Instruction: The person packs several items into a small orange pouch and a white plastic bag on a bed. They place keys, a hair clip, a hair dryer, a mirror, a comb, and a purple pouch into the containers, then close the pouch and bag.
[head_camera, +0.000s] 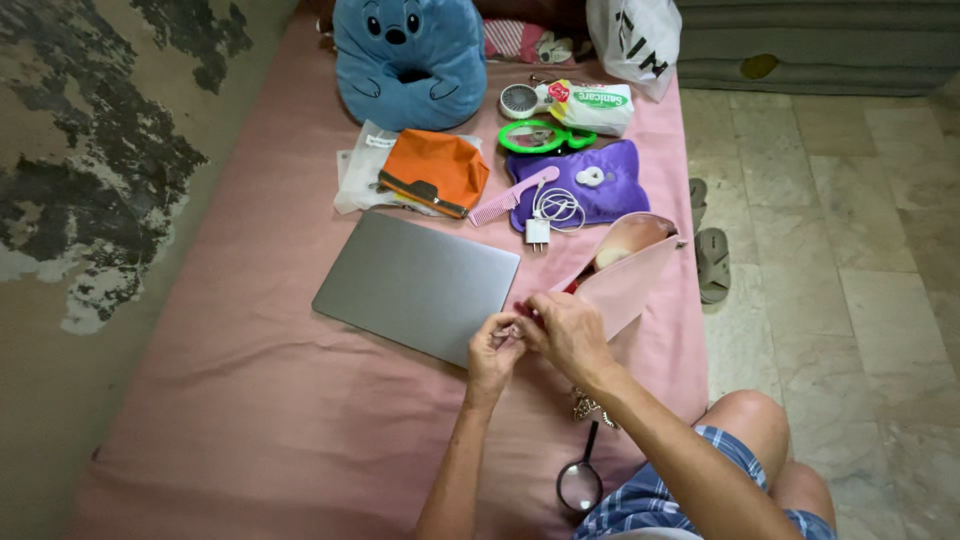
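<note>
Both hands meet at the middle of the pink bedsheet (250, 400), right at the near corner of the closed grey laptop (415, 285). The left hand (493, 345) has its fingertips pinched together on something tiny; what it is, I cannot tell. The right hand (565, 330) curls closed over the lower end of the pale pink zip pouch (625, 275), with a bit of red showing just where the fingers meet it. The pouch stretches away toward one o'clock from the hands, its mouth gaping open. At twelve o'clock lies the purple soft pouch (600, 185) with a white charger and cable (548, 215) on top, and a pink plastic comb (512, 195) just beside it. At eleven o'clock sits the orange fabric pouch (435, 170), and beyond it the blue plush cushion (410, 60). Down at five o'clock, near the person's knee, a black-rimmed magnifying glass (580, 482) rests on the sheet.
</note>
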